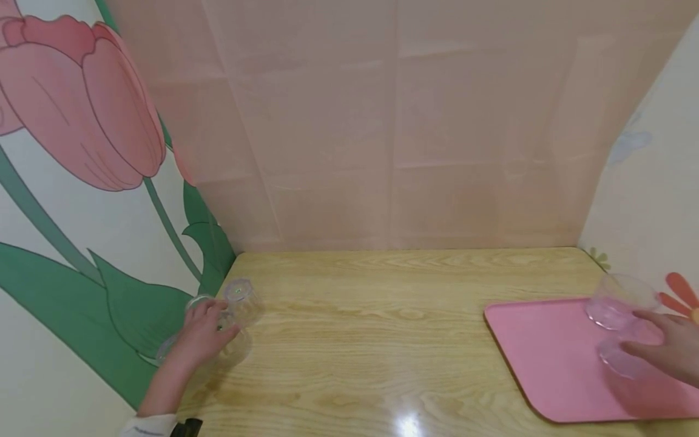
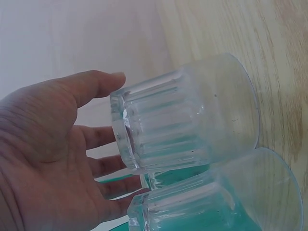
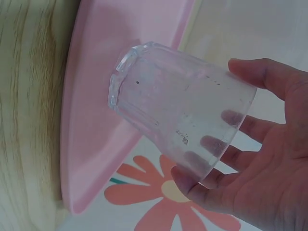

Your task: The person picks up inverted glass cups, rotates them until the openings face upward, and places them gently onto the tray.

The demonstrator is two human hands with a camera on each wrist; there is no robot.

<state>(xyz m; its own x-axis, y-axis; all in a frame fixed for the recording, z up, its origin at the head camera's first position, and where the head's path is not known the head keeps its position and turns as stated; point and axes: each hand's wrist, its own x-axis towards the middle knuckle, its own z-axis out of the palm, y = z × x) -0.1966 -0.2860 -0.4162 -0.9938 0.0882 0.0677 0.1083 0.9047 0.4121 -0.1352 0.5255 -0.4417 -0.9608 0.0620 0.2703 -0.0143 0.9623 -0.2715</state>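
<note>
My left hand (image 1: 204,337) is over several clear glasses at the table's left edge. In the left wrist view the nearest clear glass (image 2: 192,115) stands base up; my thumb and fingers spread around its base without closing on it. Another glass (image 2: 216,202) stands beside it, and one more glass (image 1: 240,297) is farther back. My right hand (image 1: 668,346) holds a clear glass (image 3: 178,106) near its rim, thumb on one side, fingers on the other, over the pink tray (image 1: 546,364). Whether the faint round shape below it is a second glass or a reflection, I cannot tell.
The wood-grain table (image 1: 371,340) lies between the glasses and the tray. A pinkish sheet (image 1: 393,133) closes the back. Flower-printed panels border both sides, a tulip panel (image 1: 82,200) at the left and a pale panel (image 1: 666,182) at the right.
</note>
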